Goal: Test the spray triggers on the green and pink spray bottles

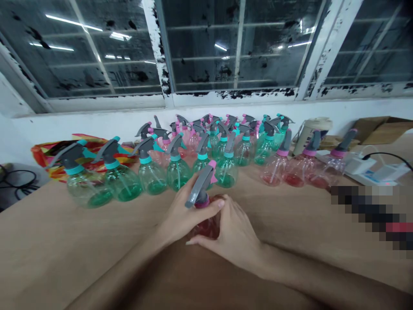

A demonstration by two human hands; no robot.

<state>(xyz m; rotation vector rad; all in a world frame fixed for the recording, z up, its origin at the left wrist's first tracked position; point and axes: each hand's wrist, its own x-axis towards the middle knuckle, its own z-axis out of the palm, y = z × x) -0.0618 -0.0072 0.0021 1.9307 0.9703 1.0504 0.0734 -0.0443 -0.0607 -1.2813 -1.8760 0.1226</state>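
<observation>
A pink spray bottle (206,226) with a grey trigger head (200,185) stands on the brown table (80,241) in front of me. My left hand (183,215) is wrapped round its neck and collar, thumb across the pink ring. My right hand (234,230) is cupped round the bottle's body from the right. Both hands are closed on it.
Behind stand several green spray bottles (125,181) in a row and a cluster of green and pink ones (226,137). Three pink bottles (306,168) stand at right near a white power strip (364,165). A colourful bag (58,150) lies at left; cardboard boxes (380,129) at far right.
</observation>
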